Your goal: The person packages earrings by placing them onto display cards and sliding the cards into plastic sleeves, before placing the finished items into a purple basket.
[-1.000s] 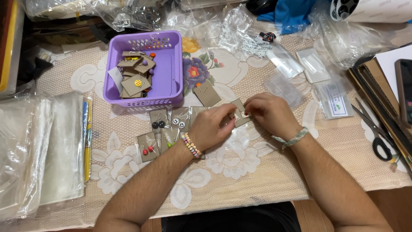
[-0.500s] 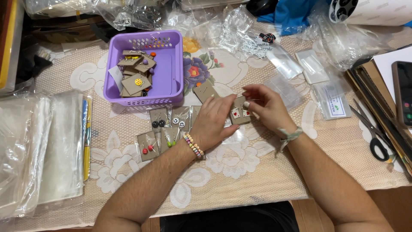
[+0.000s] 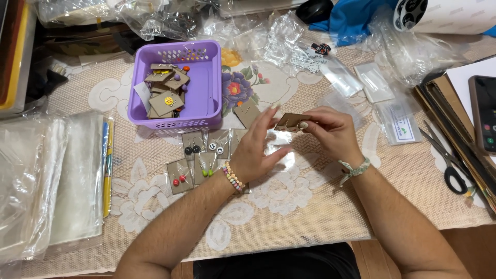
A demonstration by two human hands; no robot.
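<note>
My right hand (image 3: 330, 132) pinches a small brown earring card (image 3: 290, 122) by its right end, holding it above the lace tablecloth. My left hand (image 3: 257, 150) hovers just left of the card with fingers spread, over a clear plastic sleeve (image 3: 281, 155) lying on the cloth. Several earring cards (image 3: 199, 160) with coloured bead earrings lie in rows just left of my left hand. A purple basket (image 3: 206, 85) behind them holds several more cards.
Stacks of clear bags (image 3: 46, 181) and pens (image 3: 107, 170) lie at the left. Small clear sleeves (image 3: 372, 88) and crumpled plastic sit at the back right. Scissors (image 3: 447, 160), a phone (image 3: 484, 119) and cardboard sheets lie along the right edge.
Both hands rose from the table with the card. My left hand let go of it and opened its fingers, leaving the card in my right hand alone.
</note>
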